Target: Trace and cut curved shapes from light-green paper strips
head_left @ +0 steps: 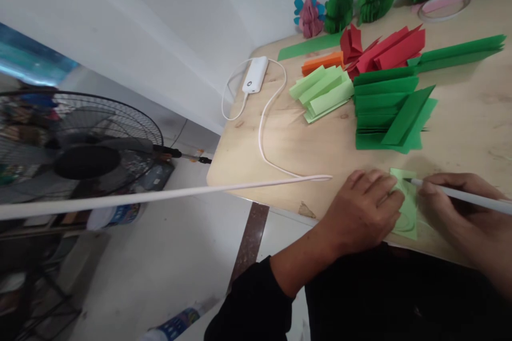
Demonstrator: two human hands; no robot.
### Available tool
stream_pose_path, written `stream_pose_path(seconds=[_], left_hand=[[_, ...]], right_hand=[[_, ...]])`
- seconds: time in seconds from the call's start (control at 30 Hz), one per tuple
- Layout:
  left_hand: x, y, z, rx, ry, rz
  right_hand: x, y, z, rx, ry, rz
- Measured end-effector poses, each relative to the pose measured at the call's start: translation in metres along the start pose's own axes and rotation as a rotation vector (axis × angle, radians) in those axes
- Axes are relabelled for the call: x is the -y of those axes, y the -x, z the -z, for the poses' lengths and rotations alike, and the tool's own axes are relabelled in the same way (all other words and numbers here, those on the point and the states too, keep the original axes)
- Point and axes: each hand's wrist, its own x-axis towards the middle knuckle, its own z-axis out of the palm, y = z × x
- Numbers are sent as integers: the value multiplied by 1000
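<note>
A narrow strip of light green paper (408, 206) lies at the table's front edge, with faint curved lines drawn on its lower part. My left hand (362, 213) presses on its left side, fingers curled and together, hiding part of it. In my right hand (466, 218) is a slim white pen (472, 198), pinched between thumb and fingers. The pen's dark tip touches the upper part of the strip. Just beyond my hands lies a stack of folded dark green paper (384, 112).
Folded light green (324, 90), red (390, 50) and orange paper (322, 63) lie farther back. Paper figures (339, 8) and a tape roll (444, 6) line the wall. A white power bank (255, 74) trails a cable (262, 136) across the table. A floor fan (86, 162) stands left.
</note>
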Motion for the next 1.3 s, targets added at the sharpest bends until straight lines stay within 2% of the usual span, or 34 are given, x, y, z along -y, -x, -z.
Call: stream_pose_path(seconds=[0.5,0.8,0.9,1.1,1.3], left_hand=[[0,0,2,17,-4,-1],[-1,-1,3,26,-5,5],[-1,-1,3,32,-4,4],[-1,-1,2,11,2,6],[-1,-1,4,13,-1,5]], right_hand=[[4,-1,0,6,-1,-16],[-45,16,-3,-81,81,48],[-35,11,-2,-69,81,37],[8,-2,0,-18,77,-22],[14,-5,-1,-16,53,7]])
